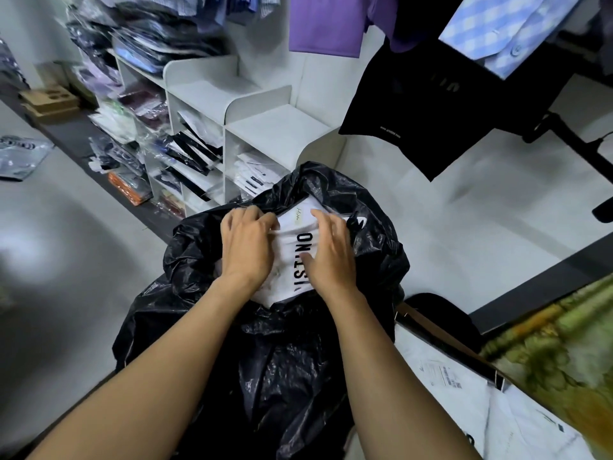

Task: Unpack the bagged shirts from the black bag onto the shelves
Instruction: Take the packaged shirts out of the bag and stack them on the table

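White shelf unit (199,91) against a white wall (262,58). Grey floor (66,260) left of it, dark strip (63,131) along its base. Purple shirt (325,24) hangs above its right end.

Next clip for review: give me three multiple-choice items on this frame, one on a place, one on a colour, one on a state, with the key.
1. Where is the bagged shirt?
A. on a shelf
B. in the mouth of the black bag
C. flat on the floor

2. What colour is the hanging shirt at top centre?
A. purple
B. red
C. orange

3. What are the left hand and the right hand doing?
A. both hang idle
B. only one touches the bagged shirt
C. both hold the bagged shirt

Key: 1 B, black plastic rings the white bagged shirt on all sides; 2 A, plain purple cloth hangs above the white shelves; 3 C, the fingers of each hand curl on one side of it.
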